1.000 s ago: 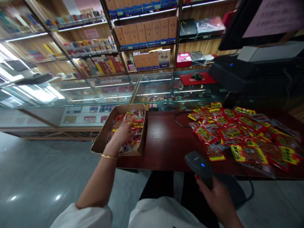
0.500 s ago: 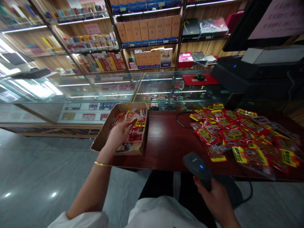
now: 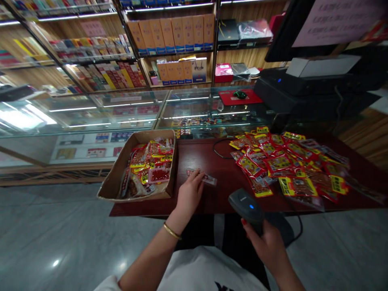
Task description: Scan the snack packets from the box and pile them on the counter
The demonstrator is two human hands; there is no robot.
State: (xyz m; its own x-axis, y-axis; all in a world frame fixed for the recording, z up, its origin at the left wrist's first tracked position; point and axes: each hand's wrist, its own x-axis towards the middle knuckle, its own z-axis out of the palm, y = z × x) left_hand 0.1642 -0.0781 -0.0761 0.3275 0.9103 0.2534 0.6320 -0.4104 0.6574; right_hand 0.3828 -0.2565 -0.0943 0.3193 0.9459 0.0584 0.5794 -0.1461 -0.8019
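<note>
My left hand [image 3: 190,193], a gold bangle at its wrist, is over the dark red tabletop with its fingers closed on a narrow clear snack packet [image 3: 209,180]. The packet's right end pokes out past the fingertips; the fingers cover its middle. My right hand [image 3: 268,238] grips the handle of a dark barcode scanner [image 3: 247,205], which shows a blue light on top. To the left of my left hand stands an open cardboard box [image 3: 106,193] holding several red and yellow snack packets [image 3: 141,157]. A heap of similar packets [image 3: 280,161] lies on the right of the table.
Behind the wooden table [image 3: 194,155] runs a glass display counter [image 3: 188,103] bearing a red mouse pad [image 3: 253,97] and a mouse [image 3: 239,94]. A monitor [image 3: 281,36] and dark machine [image 3: 303,91] stand at the right. A black cable [image 3: 216,151] loops on the table.
My left hand has moved right, out of the cardboard box and onto the tabletop, with a narrow packet in its fingers. The view has swung right. My right hand still holds the scanner.
</note>
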